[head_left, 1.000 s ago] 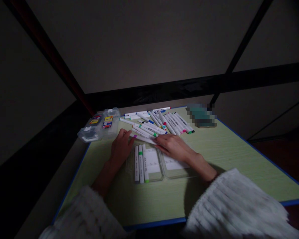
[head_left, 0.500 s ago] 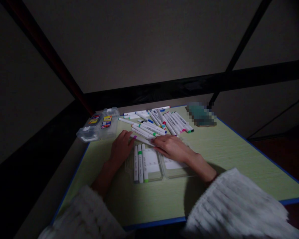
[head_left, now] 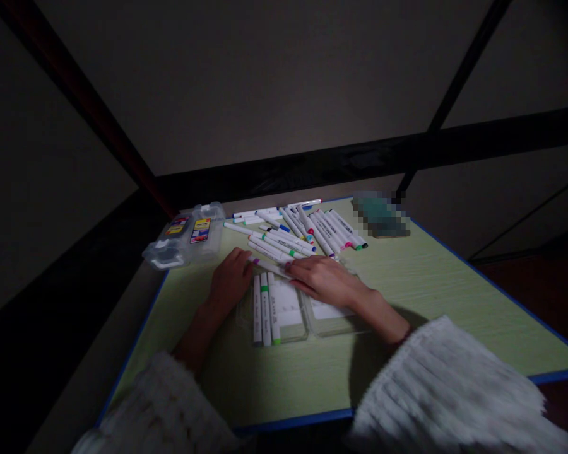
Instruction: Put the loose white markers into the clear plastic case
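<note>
**Both hands on one purple-capped marker above the open case**

From my remote seat I see the green counter (head_left: 407, 296) with its blue edge filling the lower half of the view, dimly lit. Both forearms come up from the bottom in fuzzy white sleeves (head_left: 445, 384), angled inward so the hands meet near the counter's middle.

The open clear case (head_left: 312, 312) lies flat in front of me, two shallow halves side by side. Three markers in the case (head_left: 264, 309) sit together in the left half, their long axes running away from me, one with a green band and another with a green tip at the near end.

Beyond the case, the loose markers (head_left: 303, 233) lie scattered in a fan across the far part of the counter, most slanting from far left to near right. A closed clear box (head_left: 184, 243) with coloured labels rests at the far left corner, overhanging the edge.

My right hand (head_left: 326, 280) lies palm down, fingers stretched leftward, its grip lightly pinching one end of the purple-capped marker (head_left: 272, 266). My left hand (head_left: 231, 280) is loosely curled, fingertips at the marker's purple end. The marker lies just past the case's far rim, its long axis crosswise, purple cap pointing left and slightly away.
</note>
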Demonstrator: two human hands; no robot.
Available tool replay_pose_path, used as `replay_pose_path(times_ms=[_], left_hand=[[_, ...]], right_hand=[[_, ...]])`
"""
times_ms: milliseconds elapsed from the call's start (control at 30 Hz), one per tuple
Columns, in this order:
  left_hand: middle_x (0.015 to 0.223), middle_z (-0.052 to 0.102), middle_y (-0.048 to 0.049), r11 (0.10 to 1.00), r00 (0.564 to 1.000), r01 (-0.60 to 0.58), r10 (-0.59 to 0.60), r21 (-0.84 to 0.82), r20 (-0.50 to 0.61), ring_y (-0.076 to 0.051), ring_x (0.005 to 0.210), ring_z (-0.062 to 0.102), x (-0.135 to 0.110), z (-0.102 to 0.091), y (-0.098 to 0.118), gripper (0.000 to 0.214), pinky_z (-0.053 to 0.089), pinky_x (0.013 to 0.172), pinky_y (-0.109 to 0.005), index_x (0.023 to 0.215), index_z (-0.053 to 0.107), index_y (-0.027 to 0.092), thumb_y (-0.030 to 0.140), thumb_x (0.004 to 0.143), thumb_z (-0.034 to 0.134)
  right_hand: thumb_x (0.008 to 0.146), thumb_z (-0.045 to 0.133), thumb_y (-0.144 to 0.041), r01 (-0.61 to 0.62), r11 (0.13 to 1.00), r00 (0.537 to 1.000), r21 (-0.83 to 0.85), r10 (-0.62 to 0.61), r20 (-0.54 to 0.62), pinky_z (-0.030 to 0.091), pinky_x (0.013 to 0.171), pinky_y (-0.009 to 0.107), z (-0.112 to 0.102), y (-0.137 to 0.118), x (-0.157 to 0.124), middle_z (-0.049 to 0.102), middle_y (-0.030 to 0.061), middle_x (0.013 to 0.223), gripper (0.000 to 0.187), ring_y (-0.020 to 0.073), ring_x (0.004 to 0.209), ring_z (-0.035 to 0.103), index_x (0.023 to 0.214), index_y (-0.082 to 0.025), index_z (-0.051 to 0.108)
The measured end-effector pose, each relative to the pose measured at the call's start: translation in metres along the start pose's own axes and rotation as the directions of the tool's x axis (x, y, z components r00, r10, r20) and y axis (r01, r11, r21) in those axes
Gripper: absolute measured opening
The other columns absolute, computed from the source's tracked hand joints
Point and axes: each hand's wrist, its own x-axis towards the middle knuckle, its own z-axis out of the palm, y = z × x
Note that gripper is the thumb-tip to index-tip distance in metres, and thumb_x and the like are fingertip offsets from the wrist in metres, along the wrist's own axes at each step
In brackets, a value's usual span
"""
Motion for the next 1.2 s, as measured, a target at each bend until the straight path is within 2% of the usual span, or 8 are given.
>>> replay_pose_path(times_ms=[1200], left_hand=[[0.098,0.055,-0.0059,0.999,0.998,-0.04,0.041,-0.025,0.046,-0.018,0.089,0.054,0.0014,0.0026,-0.0017,0.025,0.045,0.081,-0.03,0.099,0.054,0.016,0.015,0.082,0.035]], right_hand=[[0.089,0.041,-0.026,-0.002,1.0,0.998,-0.012,0.003,0.061,0.037,0.067,0.028,-0.0012,-0.0017,0.0003,0.062,0.0074,0.089,0.019,0.0164,0.078,0.057,0.091,-0.014,0.056]])
